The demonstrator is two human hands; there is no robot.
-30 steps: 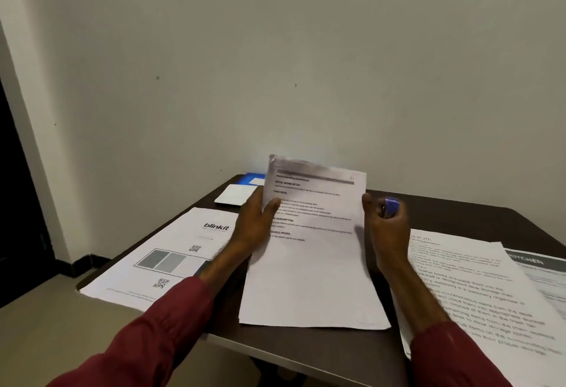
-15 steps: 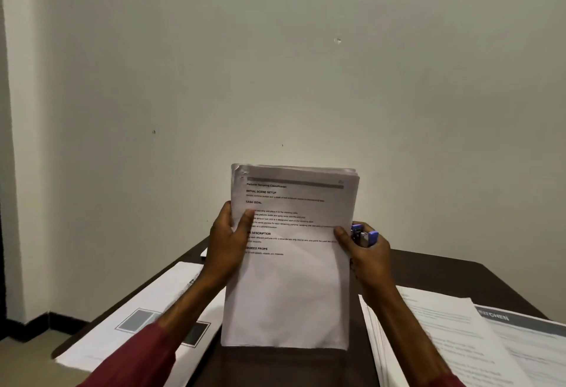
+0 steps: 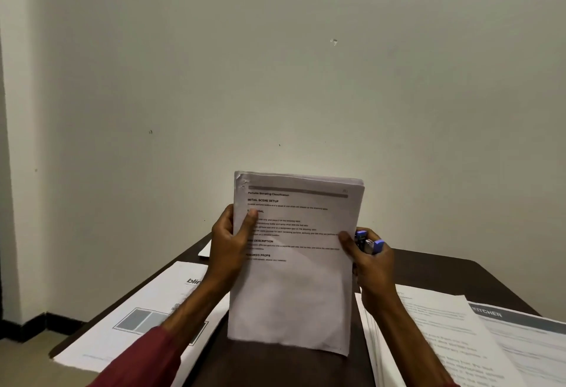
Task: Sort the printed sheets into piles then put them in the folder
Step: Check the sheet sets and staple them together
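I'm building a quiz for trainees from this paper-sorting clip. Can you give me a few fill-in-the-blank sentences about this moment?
1. The stack of sheets is held upright by ____ hands.
2. Besides the paper, the right hand grips a small silver-and-____ object.
3. The stack's first bold heading reads "INITIAL SCENE ____".
4. The far-right sheet on the table has a header reading ____.

Missing words: both; blue; SETUP; KITCHEN.

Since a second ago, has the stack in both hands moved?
Yes. The stack has tipped up from lying low over the table to nearly upright, its top now well above the table's far edge.
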